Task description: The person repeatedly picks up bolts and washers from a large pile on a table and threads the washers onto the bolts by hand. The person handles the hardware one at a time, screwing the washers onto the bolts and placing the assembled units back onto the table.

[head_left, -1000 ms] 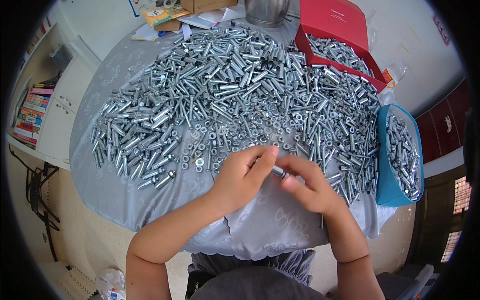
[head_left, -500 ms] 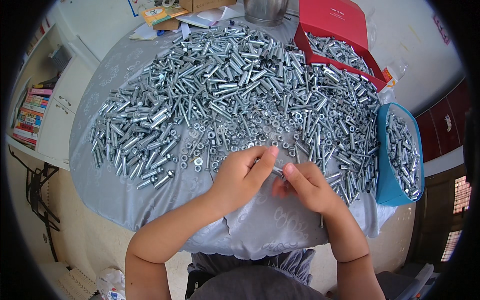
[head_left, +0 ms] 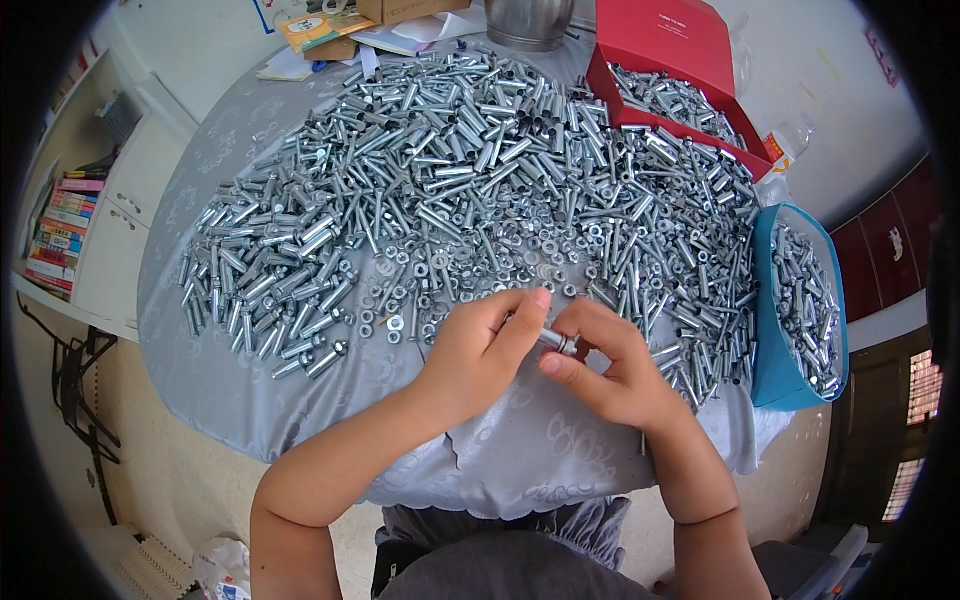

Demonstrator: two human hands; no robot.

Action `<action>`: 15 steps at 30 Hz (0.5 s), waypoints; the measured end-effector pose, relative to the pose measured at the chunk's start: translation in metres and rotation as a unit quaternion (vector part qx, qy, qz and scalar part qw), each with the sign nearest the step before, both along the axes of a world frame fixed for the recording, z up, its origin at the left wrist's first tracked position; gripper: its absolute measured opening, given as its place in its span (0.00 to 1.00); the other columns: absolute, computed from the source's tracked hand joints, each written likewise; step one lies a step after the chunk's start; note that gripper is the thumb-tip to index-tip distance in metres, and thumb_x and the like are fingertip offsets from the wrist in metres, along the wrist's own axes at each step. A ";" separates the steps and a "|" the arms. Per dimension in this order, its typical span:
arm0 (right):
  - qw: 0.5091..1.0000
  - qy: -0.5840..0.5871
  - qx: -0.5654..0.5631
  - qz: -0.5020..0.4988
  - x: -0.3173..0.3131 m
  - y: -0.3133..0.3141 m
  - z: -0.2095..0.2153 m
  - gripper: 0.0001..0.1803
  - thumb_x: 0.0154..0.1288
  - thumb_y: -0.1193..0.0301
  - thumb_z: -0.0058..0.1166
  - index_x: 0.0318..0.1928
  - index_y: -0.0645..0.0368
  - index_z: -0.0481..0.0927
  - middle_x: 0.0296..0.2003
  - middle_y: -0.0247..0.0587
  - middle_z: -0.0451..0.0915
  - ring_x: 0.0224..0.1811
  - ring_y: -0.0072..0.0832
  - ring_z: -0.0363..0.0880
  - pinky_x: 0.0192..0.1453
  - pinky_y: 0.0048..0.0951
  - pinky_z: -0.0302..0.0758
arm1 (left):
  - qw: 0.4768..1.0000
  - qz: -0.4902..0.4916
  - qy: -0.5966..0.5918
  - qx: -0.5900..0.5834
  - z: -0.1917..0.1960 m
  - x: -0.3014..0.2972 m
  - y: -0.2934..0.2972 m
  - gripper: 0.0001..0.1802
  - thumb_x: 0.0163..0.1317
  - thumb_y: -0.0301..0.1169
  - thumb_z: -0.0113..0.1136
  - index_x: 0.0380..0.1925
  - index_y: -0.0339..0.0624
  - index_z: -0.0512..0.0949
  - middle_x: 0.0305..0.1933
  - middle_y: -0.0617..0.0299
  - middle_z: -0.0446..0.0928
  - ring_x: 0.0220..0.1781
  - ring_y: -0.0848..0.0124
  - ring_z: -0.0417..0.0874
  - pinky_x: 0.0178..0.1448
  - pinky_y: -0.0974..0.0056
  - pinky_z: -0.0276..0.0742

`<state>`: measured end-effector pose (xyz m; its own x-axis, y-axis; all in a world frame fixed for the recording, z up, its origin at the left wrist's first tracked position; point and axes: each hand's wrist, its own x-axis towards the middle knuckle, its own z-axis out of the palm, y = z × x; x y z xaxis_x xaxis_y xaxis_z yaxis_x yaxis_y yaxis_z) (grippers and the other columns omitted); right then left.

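Note:
My left hand (head_left: 482, 345) is closed around a silver expansion bolt (head_left: 552, 340), which sticks out to the right past the thumb. At its outer end sits a nut with a washer (head_left: 569, 347). The thumb and forefinger of my right hand (head_left: 612, 370) are bent around this nut end, one on each side. Both hands are above the near part of the table, just in front of loose nuts and washers (head_left: 540, 262). Left of them lies a group of assembled expansion bolts (head_left: 290, 290). Bare metal sleeves (head_left: 500, 110) are heaped farther back, and long thin bolts (head_left: 630, 250) lie to the right.
A grey patterned cloth (head_left: 230, 400) covers the round table. An open red box (head_left: 740, 125) of metal parts stands at the back right, with a blue fabric bin (head_left: 775, 340) of bolts at the right edge. A metal bucket (head_left: 528, 25) and papers (head_left: 400, 38) are at the back.
My right thumb and forefinger have spread a little and shifted around the bolt's end, so the nut and washer now show. My left hand has barely moved.

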<state>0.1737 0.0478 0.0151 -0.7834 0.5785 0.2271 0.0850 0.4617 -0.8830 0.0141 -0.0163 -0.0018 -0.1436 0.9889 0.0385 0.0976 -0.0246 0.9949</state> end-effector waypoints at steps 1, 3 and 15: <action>0.998 -0.017 -0.048 0.021 0.004 0.003 -0.003 0.12 0.59 0.65 0.53 0.34 0.63 0.74 0.28 0.35 0.71 0.26 0.19 0.67 0.26 0.20 0.64 | 1.000 0.000 0.003 0.002 -0.001 0.000 0.000 0.22 0.65 0.44 0.45 0.30 0.33 0.76 0.14 0.68 0.63 0.17 0.80 0.61 0.21 0.70 0.56; 0.986 -0.050 -0.142 0.064 0.011 0.007 -0.012 0.13 0.60 0.65 0.53 0.34 0.63 0.74 0.28 0.34 0.71 0.26 0.19 0.67 0.25 0.19 0.63 | 1.000 0.002 0.010 0.015 0.002 0.002 0.000 0.23 0.65 0.44 0.45 0.28 0.33 0.75 0.13 0.68 0.63 0.17 0.81 0.60 0.21 0.70 0.55; 0.957 0.012 -0.288 -0.015 0.007 0.002 -0.013 0.11 0.59 0.67 0.55 0.34 0.63 0.73 0.22 0.29 0.70 0.22 0.14 0.66 0.24 0.18 0.62 | 1.000 0.009 0.004 0.013 0.006 0.006 -0.001 0.23 0.65 0.45 0.45 0.25 0.35 0.74 0.14 0.68 0.62 0.18 0.81 0.60 0.21 0.71 0.55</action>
<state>0.1808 0.0498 0.0025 -0.7634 0.6347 -0.1199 0.0679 -0.1057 -0.9921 0.0199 -0.0176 0.0043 -0.1619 0.9847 0.0649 0.1065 -0.0479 0.9932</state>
